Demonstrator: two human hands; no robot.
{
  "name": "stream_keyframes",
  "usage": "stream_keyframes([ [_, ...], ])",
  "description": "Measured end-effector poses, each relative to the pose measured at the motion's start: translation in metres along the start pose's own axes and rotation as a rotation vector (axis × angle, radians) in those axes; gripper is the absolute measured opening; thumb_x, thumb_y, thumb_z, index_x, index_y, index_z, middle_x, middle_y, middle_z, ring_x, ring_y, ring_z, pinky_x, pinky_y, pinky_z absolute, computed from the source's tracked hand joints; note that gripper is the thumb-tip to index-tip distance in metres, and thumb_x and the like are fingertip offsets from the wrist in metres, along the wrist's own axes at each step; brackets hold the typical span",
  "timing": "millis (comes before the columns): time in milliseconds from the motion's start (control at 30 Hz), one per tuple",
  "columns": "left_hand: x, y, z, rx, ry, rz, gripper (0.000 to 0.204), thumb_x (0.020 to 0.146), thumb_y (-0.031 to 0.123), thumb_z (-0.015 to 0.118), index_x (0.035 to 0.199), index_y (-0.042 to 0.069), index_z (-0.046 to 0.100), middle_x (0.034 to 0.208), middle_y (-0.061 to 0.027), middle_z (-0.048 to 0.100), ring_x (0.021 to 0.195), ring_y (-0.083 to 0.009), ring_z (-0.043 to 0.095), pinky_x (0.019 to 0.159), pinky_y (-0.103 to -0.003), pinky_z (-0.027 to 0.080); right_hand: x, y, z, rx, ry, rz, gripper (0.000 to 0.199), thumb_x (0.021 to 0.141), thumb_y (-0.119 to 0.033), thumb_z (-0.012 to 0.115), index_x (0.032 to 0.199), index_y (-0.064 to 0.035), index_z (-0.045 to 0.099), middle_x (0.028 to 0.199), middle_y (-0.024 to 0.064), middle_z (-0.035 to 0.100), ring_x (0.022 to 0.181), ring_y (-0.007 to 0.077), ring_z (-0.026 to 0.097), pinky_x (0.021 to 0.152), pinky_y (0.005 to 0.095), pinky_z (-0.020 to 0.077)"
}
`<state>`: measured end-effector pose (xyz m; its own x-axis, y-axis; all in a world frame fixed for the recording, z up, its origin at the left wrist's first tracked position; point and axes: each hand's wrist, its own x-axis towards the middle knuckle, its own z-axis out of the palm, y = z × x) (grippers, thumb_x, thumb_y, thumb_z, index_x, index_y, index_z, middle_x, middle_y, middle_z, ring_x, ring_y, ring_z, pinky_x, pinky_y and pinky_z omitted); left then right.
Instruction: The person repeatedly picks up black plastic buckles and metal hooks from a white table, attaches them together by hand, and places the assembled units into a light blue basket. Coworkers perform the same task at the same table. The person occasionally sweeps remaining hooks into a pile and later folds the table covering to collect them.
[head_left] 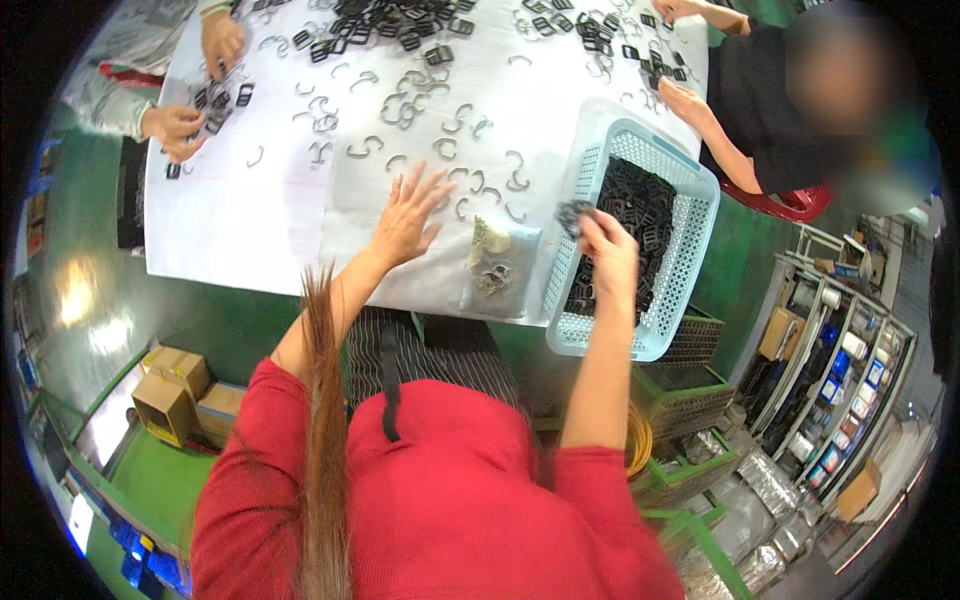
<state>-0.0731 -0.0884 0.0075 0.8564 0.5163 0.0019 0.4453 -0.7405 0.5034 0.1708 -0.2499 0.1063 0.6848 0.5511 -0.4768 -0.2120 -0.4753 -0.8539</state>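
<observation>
Hair: my long, straight brown hair [322, 450] hangs closest.
Bunch: a small, blurry clump of dark pieces [573, 216] is over the basket's left edge.
Right hand: my right hand [608, 250] pinches the clump, probably so none drop.
Left hand: my left hand [408, 215] spreads its fingers wide; I see nothing in it and can't tell if it touches.
Basket: the pale-blue plastic basket with holey sides [692, 232] holds black plastic buckles [640, 200], likely placed near for easy reach.
Table: thin, curved grey hooks [405, 103] lie on the flat white table [230, 235].
</observation>
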Motion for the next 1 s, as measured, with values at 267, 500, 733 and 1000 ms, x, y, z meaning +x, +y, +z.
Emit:
stream_keyframes([
  [267, 0.101, 0.023, 0.057, 0.195, -0.25, 0.75, 0.074, 0.075, 0.032, 0.062, 0.14, 0.033, 0.027, 0.149, 0.0033, 0.02, 0.139, -0.0212, 0.011, 0.112, -0.053, 0.004, -0.032, 0.064, -0.085, -0.109, 0.26, 0.102, 0.025, 0.082, -0.015, 0.066, 0.101, 0.0004, 0.061, 0.074, 0.0, 0.06, 0.055, 0.0058, 0.051, 0.05, 0.0192, 0.0398],
  [500, 0.148, -0.001, 0.078, 0.196, 0.093, 0.276, 0.044, 0.087, 0.03, 0.046, 0.131, 0.031, 0.044, 0.144, 0.003, 0.032, 0.139, -0.0197, 0.013, 0.11, -0.055, -0.004, -0.036, 0.11, -0.073, -0.115, 0.208, 0.252, 0.025, 0.084, -0.016, 0.064, 0.103, 0.0001, 0.061, 0.081, 0.0015, 0.061, 0.063, 0.0078, 0.055, 0.055, 0.0211, 0.043],
  [733, 0.145, -0.089, 0.043, 0.368, 0.386, -0.338, 0.047, 0.089, 0.032, 0.042, 0.137, 0.031, 0.037, 0.145, 0.0032, 0.031, 0.138, -0.0273, 0.014, 0.102, -0.068, 0.001, -0.032, 0.118, -0.058, -0.185, 0.14, 0.301, 0.023, 0.084, -0.015, 0.062, 0.101, -0.0003, 0.061, 0.081, 0.0013, 0.062, 0.064, 0.0074, 0.054, 0.057, 0.0206, 0.0429],
  [1000, 0.035, -0.152, -0.014, 0.55, 0.392, -0.55, 0.05, 0.087, 0.024, 0.044, 0.135, 0.013, 0.039, 0.142, -0.0065, 0.035, 0.136, -0.0297, 0.022, 0.102, -0.066, 0.01, -0.023, 0.135, -0.053, -0.221, 0.111, 0.239, 0.021, 0.083, -0.011, 0.06, 0.099, 0.0012, 0.062, 0.079, 0.0048, 0.064, 0.061, 0.0099, 0.056, 0.052, 0.0228, 0.0426],
])
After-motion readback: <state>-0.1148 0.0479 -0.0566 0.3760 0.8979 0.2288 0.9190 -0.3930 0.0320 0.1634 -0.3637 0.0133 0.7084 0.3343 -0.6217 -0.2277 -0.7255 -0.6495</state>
